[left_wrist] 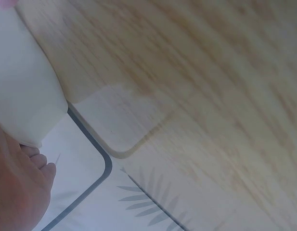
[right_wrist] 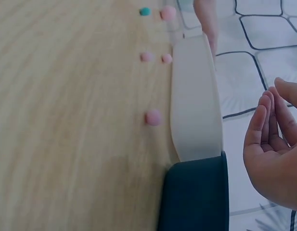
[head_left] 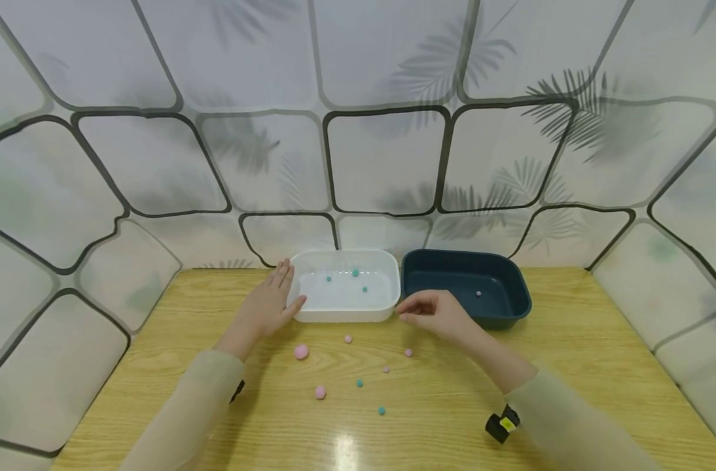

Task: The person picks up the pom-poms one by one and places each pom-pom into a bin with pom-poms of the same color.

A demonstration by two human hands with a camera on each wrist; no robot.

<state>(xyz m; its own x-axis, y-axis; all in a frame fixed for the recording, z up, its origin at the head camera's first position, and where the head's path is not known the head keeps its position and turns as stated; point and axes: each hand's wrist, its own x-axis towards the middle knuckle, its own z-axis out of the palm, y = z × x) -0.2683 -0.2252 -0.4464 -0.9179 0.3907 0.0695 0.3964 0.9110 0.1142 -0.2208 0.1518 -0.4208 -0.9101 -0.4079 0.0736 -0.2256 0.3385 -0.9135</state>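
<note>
My left hand (head_left: pixel 265 306) lies along the left end of a white plastic tub (head_left: pixel 346 314), fingers stretched toward the back and thumb at its front left corner. Inside the tub are a few small teal balls (head_left: pixel 355 273). A dark blue tub (head_left: pixel 499 322) stands right beside it, with one small pink ball (head_left: pixel 478 294) in it. My right hand (head_left: pixel 440 316) hovers at the dark tub's front left corner, where the two tubs meet. Its thumb and fingertips are brought close together; I cannot tell whether a small ball is between them.
On the wooden table (head_left: pixel 264 418) before the tubs lie several pink balls (head_left: pixel 302 352) of different sizes and two teal balls (head_left: pixel 381 411). A patterned backdrop (head_left: pixel 387 163) rises directly behind the tubs and along both sides.
</note>
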